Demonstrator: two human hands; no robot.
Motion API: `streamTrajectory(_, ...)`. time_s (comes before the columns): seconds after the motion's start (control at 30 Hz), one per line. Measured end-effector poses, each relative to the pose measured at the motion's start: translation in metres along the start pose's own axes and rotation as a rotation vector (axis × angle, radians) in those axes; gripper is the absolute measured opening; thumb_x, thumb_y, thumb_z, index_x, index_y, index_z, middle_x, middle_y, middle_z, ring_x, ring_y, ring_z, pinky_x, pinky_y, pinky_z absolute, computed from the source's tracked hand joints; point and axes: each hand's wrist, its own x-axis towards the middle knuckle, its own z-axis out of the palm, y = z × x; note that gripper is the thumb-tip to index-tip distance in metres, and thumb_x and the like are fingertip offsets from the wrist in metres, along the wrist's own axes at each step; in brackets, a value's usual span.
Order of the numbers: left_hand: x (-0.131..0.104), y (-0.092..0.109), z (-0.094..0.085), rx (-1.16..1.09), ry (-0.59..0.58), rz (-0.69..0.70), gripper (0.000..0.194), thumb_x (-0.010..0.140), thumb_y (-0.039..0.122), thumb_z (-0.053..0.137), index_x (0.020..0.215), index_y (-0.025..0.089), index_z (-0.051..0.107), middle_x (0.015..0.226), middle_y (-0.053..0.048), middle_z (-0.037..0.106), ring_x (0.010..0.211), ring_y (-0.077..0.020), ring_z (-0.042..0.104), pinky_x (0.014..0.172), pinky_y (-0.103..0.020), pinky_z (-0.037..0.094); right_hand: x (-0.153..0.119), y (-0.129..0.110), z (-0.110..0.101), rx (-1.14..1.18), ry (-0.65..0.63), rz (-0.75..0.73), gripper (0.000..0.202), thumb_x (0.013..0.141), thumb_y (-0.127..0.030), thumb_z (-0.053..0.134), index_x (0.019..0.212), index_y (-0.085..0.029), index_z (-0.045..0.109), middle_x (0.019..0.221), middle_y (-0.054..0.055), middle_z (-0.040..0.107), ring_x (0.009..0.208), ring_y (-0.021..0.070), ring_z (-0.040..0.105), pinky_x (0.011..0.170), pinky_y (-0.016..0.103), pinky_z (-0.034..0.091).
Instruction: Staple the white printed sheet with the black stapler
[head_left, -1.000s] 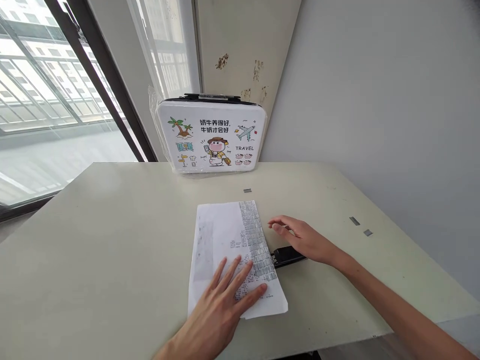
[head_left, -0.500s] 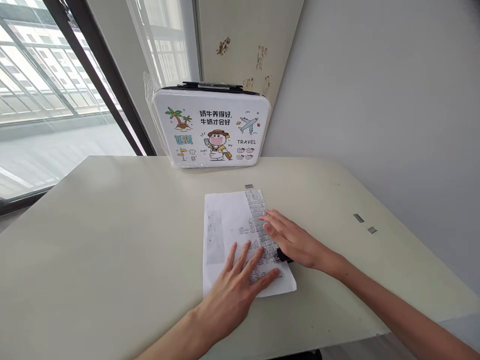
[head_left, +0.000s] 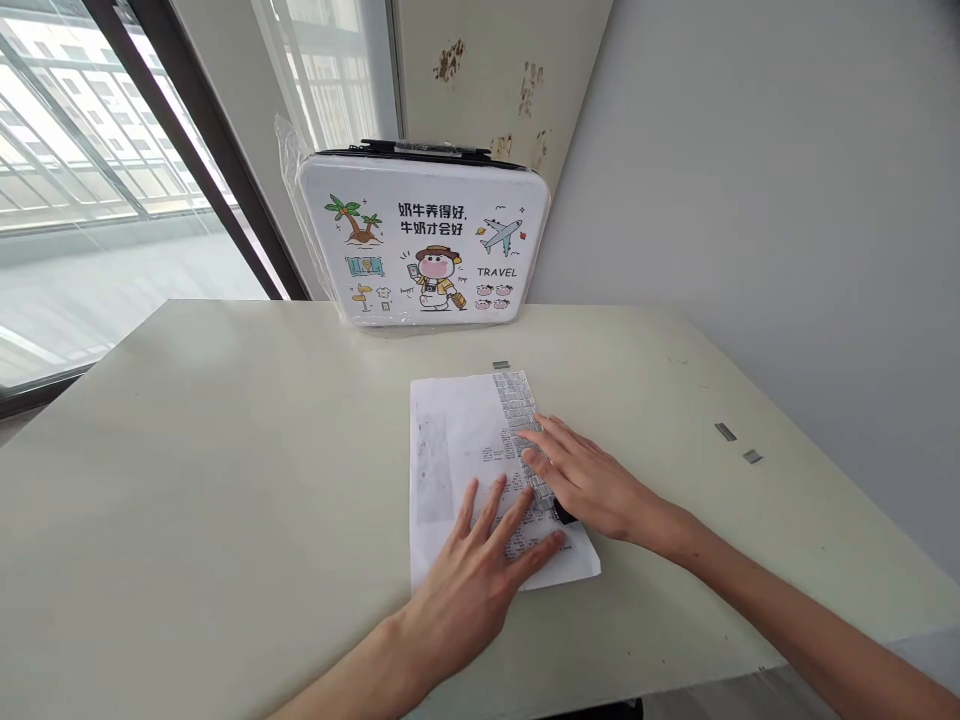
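A white sheet of paper [head_left: 469, 415] with printed text lies flat on the table. Down its right side runs a grey, densely patterned strip [head_left: 516, 400] that covers part of the print. My left hand [head_left: 480, 570] is spread palm down on the lower half of the sheet, fingers apart. Over the strip and the right edge of the paper is my right hand [head_left: 581, 475], its fingers stretched toward the upper left. A small black object [head_left: 564, 512] shows below the right palm at the strip's near end; most of it is hidden, so I cannot make out its kind.
A white carry case [head_left: 424, 235] with cartoon prints and a loose plastic wrapper stands upright at the table's back. Small grey tape pieces [head_left: 725, 432] stick to the tabletop [head_left: 247, 480]. A wall [head_left: 765, 170] borders the right, a window [head_left: 90, 170] the left.
The view has shifted slightly. Both hands keep nearly the same places on the paper, and a little less of the black object shows from under my right hand.
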Motion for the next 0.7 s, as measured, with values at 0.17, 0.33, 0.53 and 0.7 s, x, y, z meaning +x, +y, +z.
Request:
streamTrajectory(0.17, -0.0003, 0.0002, 0.0015, -0.005, -0.007, 0.004, 0.096, 0.077, -0.009, 0.052, 0.163, 0.03, 0.036, 0.175, -0.011, 0.013, 0.16, -0.042, 0.007, 0.125, -0.07, 0.019, 0.0005, -0.0016, 0.0006, -0.018, -0.004, 0.017, 0.078, 0.103, -0.074, 0.014, 0.161, -0.029, 0.042, 0.176, 0.0, 0.017, 0.164, 0.0266, 0.008, 0.131, 0.05, 0.019)
streamTrajectory(0.33, 0.0002, 0.0006, 0.001, -0.004, -0.018, 0.001, 0.096, 0.076, -0.01, 0.05, 0.163, 0.03, 0.035, 0.175, -0.012, 0.015, 0.16, -0.0416, 0.006, 0.124, -0.071, 0.019, 0.0013, -0.0038, 0.0018, -0.051, 0.008, 0.018, 0.076, 0.104, -0.071, 0.016, 0.161, -0.029, 0.042, 0.176, 0.0, 0.018, 0.163, 0.0276, 0.011, 0.13, 0.05, 0.02)
streamTrajectory(0.53, 0.0, 0.0004, 0.0017, -0.004, -0.005, -0.007, 0.097, 0.076, -0.009, 0.051, 0.162, 0.031, 0.035, 0.175, -0.01, 0.016, 0.16, -0.0404, 0.007, 0.124, -0.071, 0.02, 0.0017, -0.0049, 0.0026, -0.074, 0.009, 0.019, 0.075, 0.104, -0.07, 0.016, 0.161, -0.029, 0.043, 0.176, 0.0, 0.019, 0.163, 0.0284, 0.012, 0.13, 0.049, 0.021)
streamTrajectory(0.7, 0.0007, 0.0002, 0.0026, -0.003, -0.016, -0.003, 0.095, 0.077, -0.009, 0.051, 0.162, 0.03, 0.036, 0.175, -0.012, 0.015, 0.16, -0.0419, 0.009, 0.124, -0.071, 0.02, 0.002, -0.0039, 0.0023, -0.065, -0.011, 0.028, 0.076, 0.104, -0.071, 0.015, 0.162, -0.029, 0.041, 0.177, 0.0, 0.016, 0.163, 0.0271, 0.01, 0.131, 0.049, 0.02)
